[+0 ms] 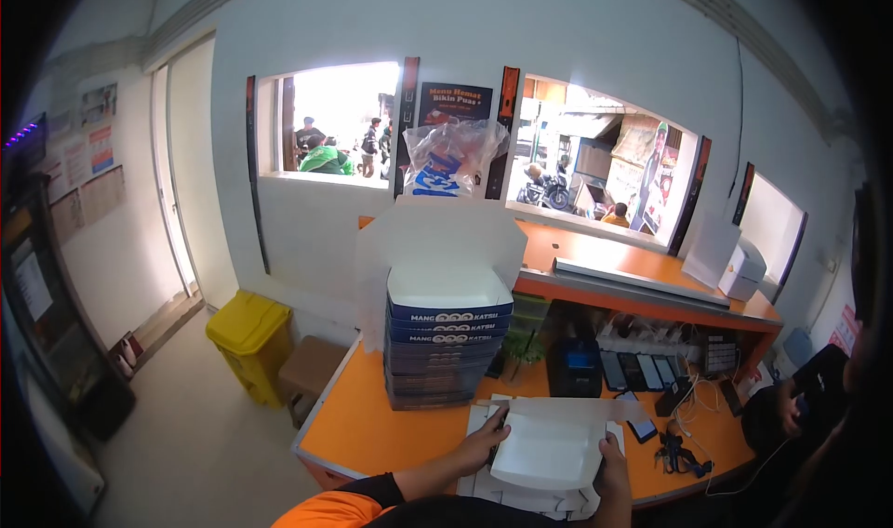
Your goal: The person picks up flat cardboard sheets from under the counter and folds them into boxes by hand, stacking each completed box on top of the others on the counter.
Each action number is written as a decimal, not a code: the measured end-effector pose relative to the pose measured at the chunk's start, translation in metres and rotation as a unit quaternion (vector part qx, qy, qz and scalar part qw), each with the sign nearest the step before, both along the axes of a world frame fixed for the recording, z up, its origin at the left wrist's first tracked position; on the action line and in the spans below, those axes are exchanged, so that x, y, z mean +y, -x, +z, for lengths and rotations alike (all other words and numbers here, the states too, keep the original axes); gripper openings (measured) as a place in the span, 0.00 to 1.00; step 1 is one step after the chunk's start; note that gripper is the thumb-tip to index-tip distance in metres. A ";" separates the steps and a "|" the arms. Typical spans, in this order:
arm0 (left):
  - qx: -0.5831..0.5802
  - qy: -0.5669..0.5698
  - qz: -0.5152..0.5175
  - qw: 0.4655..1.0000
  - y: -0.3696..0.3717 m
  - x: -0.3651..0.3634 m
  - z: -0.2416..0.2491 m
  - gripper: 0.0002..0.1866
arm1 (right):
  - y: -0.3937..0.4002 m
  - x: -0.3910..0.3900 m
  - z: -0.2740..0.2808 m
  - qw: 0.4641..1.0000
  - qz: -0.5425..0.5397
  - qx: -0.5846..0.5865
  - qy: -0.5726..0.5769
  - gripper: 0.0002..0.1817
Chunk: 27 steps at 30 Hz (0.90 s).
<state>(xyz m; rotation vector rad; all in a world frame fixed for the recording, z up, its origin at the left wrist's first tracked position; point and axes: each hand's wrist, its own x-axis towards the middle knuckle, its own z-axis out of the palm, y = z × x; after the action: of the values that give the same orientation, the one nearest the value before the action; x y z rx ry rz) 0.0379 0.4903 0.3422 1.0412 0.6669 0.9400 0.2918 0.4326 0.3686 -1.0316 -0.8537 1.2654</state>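
Between my two hands is an open white cardboard food box [547, 446], with its lid panel at the far side. My left hand [486, 440] grips its left wall, thumb on top. Curled around the right wall is my right hand [611, 467]. Flat white box blanks [476, 487] lie under and around it on the orange desk [358, 426]. Just beyond my left hand rises a tall stack of nested boxes [437, 365], dark blue outside with "MANG KATSU" lettering and white inside. The top box's lid [446, 235] stands upright.
Several phones [631, 370], a card terminal [575, 368], keys [682, 455] and white cables occupy the desk's right side. Behind runs a raised orange counter [595, 256] with a white printer [742, 269]. A yellow bin [246, 342] and brown stool [312, 376] stand left. Another person's hand [791, 412] shows at right.
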 end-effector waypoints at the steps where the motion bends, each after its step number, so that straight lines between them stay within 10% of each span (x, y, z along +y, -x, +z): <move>1: 0.005 -0.011 0.008 1.000 0.003 -0.001 0.004 0.33 | 0.001 0.000 0.000 1.000 0.010 -0.001 -0.009 0.28; 17: 0.096 -0.198 0.003 0.976 0.074 -0.046 0.081 0.43 | 0.035 0.030 0.021 0.971 0.192 -0.035 -0.140 0.45; 23: -0.138 -0.320 0.208 0.914 0.118 -0.030 0.076 0.38 | 0.048 0.074 0.070 0.961 0.207 0.083 -0.163 0.34; 25: -0.027 -0.295 0.363 0.883 0.146 -0.024 0.102 0.25 | 0.085 0.078 0.119 0.979 0.101 0.110 -0.137 0.30; 27: 0.074 -0.306 0.454 0.834 0.170 0.001 0.124 0.18 | 0.080 0.115 0.145 0.958 0.230 0.029 -0.170 0.28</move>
<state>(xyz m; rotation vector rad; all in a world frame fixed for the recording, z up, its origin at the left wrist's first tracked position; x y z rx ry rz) -0.1320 0.4913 0.4662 1.3840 1.0622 2.0139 0.2120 0.5472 0.5133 -0.5301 -1.2630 1.4578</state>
